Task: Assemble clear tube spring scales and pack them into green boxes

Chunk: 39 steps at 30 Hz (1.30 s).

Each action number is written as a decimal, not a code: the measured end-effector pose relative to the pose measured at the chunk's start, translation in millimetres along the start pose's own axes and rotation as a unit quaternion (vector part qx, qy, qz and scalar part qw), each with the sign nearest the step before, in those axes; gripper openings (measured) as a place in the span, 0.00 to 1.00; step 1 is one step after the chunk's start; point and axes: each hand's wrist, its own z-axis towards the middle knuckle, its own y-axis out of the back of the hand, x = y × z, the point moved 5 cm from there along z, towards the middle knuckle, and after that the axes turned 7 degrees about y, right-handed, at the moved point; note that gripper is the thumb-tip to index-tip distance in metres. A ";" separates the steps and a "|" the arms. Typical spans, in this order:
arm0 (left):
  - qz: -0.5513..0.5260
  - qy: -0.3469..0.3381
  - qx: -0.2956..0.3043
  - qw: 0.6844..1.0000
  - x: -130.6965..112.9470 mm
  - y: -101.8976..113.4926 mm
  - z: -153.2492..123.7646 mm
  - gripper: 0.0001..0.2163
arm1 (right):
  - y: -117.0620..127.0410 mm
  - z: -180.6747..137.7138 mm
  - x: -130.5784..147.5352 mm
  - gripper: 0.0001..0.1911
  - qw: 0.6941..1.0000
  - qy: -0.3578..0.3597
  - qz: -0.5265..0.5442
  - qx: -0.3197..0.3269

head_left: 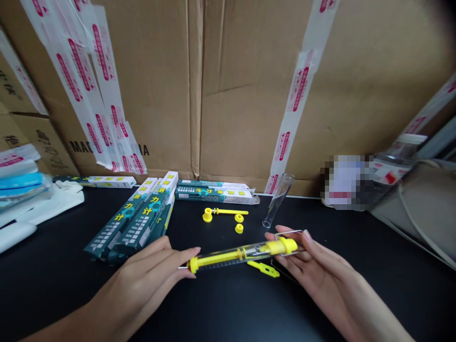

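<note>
A clear-tubed spring scale (228, 257) with yellow end caps and a yellow inner rod is held nearly level above the black table. My left hand (151, 268) pinches the metal wire at its left end, beside the yellow cap. At the other end, the fingers of my right hand (313, 266) are around the thicker yellow cap and a bent wire loop (288, 232). Below the tube lies a flat yellow piece with holes (269, 270), partly hidden by the scale. Beyond it are a yellow rod with a spring (231, 212), a flanged yellow cap (207, 215) and two small yellow rings (239, 223).
An empty clear tube (280, 199) leans upright behind my right hand. Green-and-white boxes (142, 218) lie left and at the back, before a large taped carton (231, 95). White gloves (60, 204) rest far left; a plastic bottle (395, 161) and a grey bag (423, 209) stand right.
</note>
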 end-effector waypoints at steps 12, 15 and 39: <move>0.172 -0.089 0.013 0.981 11.6 2.3 -12.6 0.19 | 5.8 1.3 -0.8 0.15 1.000 0.003 -0.007 -0.012; 0.182 -0.096 -0.021 0.978 10.2 7.2 -7.9 0.18 | 8.1 3.8 2.0 0.14 1.000 0.012 -0.020 -0.007; 0.156 -0.092 0.020 0.983 22.2 2.9 -24.6 0.20 | 3.4 6.5 0.8 0.17 0.997 0.053 -0.057 -0.012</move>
